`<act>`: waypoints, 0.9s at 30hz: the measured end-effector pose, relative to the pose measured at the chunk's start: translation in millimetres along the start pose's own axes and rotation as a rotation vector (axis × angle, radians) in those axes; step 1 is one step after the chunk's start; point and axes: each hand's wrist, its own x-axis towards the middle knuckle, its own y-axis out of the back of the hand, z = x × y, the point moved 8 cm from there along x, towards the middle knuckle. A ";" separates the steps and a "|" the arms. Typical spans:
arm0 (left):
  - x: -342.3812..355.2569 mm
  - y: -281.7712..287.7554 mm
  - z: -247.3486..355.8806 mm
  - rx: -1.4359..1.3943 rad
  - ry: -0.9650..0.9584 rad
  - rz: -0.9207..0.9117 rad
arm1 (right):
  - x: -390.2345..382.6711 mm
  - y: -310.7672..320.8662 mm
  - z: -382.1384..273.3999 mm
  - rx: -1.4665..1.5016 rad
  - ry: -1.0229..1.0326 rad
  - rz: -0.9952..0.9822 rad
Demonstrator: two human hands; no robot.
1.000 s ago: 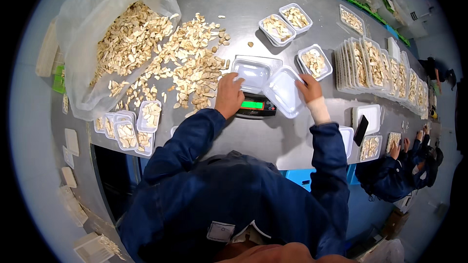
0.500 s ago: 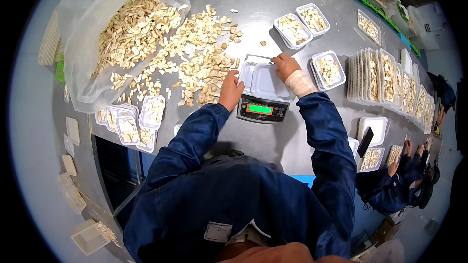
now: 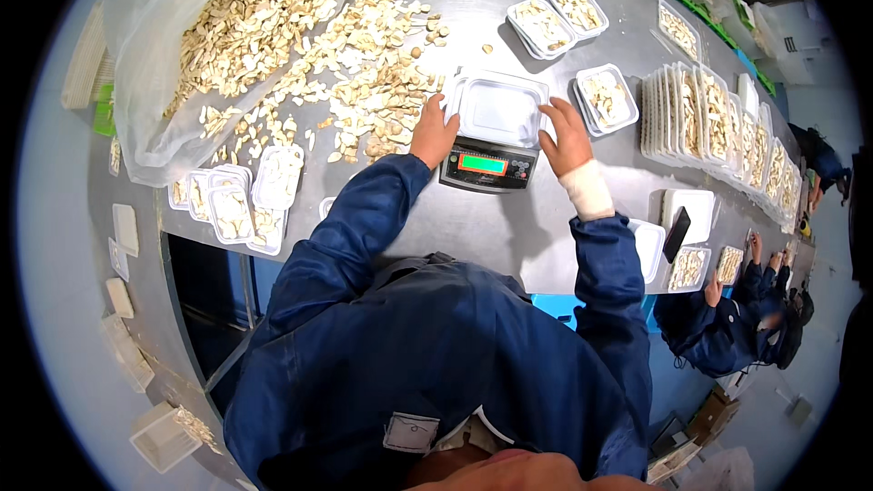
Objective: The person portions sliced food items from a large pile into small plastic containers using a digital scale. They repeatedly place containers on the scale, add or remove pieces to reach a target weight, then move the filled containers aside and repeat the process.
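A white plastic tray (image 3: 502,109) with nothing in it rests on the weighing scale (image 3: 486,166), whose display glows green. My left hand (image 3: 434,134) is at the tray's left edge, fingers stretched and slightly apart. On the other side, my right hand (image 3: 567,136) has its fingers spread by the right rim; whether they touch it I cannot tell. A pale wrap covers my right wrist. Left of the scale lies a loose heap of sliced mushrooms (image 3: 386,95), spilling from a large clear plastic bag (image 3: 150,118).
Filled trays (image 3: 232,214) cluster at the left table edge. More filled trays (image 3: 607,100) stand right of the scale and beyond it. A long row of upright filled trays (image 3: 700,118) lines the right side. A dark phone-like object (image 3: 677,234) leans there, near co-workers' hands (image 3: 714,289).
My right hand has moved from the tray's far edge to its right side, and its fingers have spread. The tray has shifted and sits squarely on the scale. The view has tilted slightly.
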 end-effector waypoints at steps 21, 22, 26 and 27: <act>-49.3 95.8 16.4 -0.351 0.054 -0.013 | -238.6 -60.5 5.4 0.314 -0.544 -0.062; -56.7 121.6 17.0 -0.364 0.063 0.027 | -241.3 -63.8 0.9 0.310 -0.528 -0.074; -103.5 212.0 -32.9 -0.439 0.110 0.243 | -251.6 -98.2 -5.8 0.327 -0.504 -0.235; -118.3 227.2 -47.2 -0.407 0.155 0.273 | -251.3 -103.6 -10.3 0.325 -0.487 -0.273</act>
